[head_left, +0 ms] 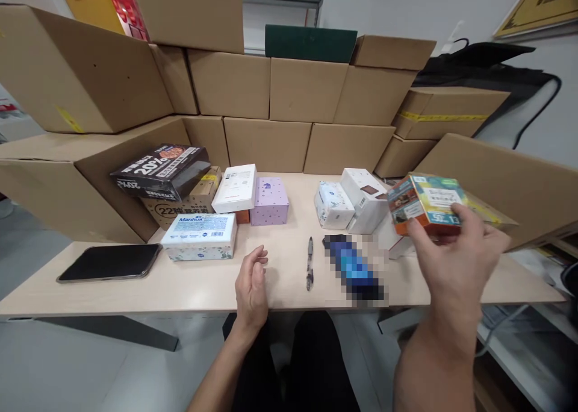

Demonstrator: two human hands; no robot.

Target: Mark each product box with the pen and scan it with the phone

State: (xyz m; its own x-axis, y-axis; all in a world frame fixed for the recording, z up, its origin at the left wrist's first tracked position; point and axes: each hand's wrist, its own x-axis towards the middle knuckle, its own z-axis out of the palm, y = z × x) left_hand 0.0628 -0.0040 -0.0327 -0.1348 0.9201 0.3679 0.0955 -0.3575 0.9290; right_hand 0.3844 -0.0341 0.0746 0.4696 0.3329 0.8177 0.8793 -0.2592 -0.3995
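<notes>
On the right, my right hand (456, 249) is closed round a small orange and teal printed carton (427, 201), thumb on the near side. The carton is raised and tilted above a white box (392, 237), which it partly hides. At the table's front edge rests my left hand (251, 285), its fingers loosely curled and slightly apart with nothing in them. A clear pen (309, 262) lies to its right, and beyond the pen is a blurred-out dark blue thing (354, 267). The Manhua tissue pack (198, 237) sits to the left of that hand.
A black-screened phone (111, 262) lies at left. Behind the tissue pack are a black carton (162, 168), a white box (235, 186) and a purple box (270, 201). Another tissue pack (334, 204) and a white box (363, 198) stand right of centre. Stacked cardboard boxes (266, 144) wall the back.
</notes>
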